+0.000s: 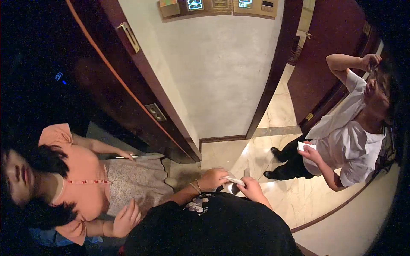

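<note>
Both hands (232, 182) — pinching white card (234, 180)

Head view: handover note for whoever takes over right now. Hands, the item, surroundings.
Left hand: closed on one end of a small white folded item, bracelets on the wrist.
Right hand: pinching the other end, held in front of the wearer's black shirt.
Surroundings: marble floor, open dark wooden door at left. One person in a peach top at left, another in a white shirt at right holding something white.
Done or left: cannot tell; the item is just held.
</note>
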Tool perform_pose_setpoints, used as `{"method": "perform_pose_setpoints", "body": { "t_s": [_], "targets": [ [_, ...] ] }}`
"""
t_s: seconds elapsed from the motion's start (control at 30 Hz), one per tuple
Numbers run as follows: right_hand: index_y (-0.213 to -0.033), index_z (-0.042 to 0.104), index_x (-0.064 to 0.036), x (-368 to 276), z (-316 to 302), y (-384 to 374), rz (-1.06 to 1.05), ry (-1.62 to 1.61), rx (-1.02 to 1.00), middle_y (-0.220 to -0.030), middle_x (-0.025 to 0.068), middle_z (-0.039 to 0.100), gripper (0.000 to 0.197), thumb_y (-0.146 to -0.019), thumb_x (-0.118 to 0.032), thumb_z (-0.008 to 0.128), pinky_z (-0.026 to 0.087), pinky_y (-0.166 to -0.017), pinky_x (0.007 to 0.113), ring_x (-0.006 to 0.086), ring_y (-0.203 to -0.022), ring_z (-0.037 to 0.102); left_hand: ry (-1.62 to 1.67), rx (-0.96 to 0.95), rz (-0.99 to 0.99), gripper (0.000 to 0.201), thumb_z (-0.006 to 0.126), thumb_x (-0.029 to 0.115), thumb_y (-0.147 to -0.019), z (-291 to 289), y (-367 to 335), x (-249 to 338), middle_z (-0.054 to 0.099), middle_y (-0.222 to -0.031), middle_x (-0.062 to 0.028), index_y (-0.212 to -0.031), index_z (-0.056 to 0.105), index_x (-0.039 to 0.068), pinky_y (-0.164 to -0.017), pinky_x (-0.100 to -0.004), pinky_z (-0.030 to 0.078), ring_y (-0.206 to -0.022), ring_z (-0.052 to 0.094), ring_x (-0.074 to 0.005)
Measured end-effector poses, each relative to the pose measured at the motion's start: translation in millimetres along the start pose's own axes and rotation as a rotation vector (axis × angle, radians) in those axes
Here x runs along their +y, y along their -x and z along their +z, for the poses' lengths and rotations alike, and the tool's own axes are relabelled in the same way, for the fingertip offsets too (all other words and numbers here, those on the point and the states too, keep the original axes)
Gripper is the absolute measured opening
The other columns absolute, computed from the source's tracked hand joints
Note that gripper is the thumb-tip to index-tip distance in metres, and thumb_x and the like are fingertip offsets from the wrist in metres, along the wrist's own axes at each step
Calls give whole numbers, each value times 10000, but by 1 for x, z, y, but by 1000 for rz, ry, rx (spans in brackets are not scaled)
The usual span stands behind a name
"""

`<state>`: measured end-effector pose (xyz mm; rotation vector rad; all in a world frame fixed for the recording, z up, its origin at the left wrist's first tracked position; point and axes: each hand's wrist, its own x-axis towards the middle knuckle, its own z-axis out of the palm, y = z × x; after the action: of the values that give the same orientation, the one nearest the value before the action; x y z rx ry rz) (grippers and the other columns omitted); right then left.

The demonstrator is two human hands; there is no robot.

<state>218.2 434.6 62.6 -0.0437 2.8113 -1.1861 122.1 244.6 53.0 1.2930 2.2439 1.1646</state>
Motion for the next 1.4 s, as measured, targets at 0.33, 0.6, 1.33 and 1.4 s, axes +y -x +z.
{"method": "perform_pose_setpoints", "body": {
  "t_s": [0.33,0.6,1.33,1.4],
  "targets": [
    [-753,573,-21,39,8,42,-5,56,137,-682,150,540,176,-694,-185,597,411,-585,371,319,-663,528,-162,-138,-50,320,550,374,-730,46,-7,-8,527,-731,-119,-743,520,55,-613,-385,409,-716,523,-300],
    [-695,581,-25,76,32,78,106,75,73,-640,158,542,235,-675,-255,622,413,-567,379,317,-633,536,-219,-157,-20,273,538,323,-738,87,16,-8,523,-737,-116,-726,518,51,-618,-386,426,-721,532,-293],
    [-718,551,-50,31,46,102,191,94,41,-715,155,566,294,-708,-343,553,428,-619,414,334,-718,544,-337,-183,42,242,552,282,-731,54,43,29,526,-762,-125,-755,513,45,-619,-390,420,-731,522,-310],
    [-744,553,-63,24,53,117,239,118,20,-729,143,569,284,-711,-345,553,429,-626,414,328,-726,544,-343,-220,77,241,559,280,-726,57,50,32,526,-753,-126,-740,511,43,-617,-391,419,-727,522,-311]
  ]
}}
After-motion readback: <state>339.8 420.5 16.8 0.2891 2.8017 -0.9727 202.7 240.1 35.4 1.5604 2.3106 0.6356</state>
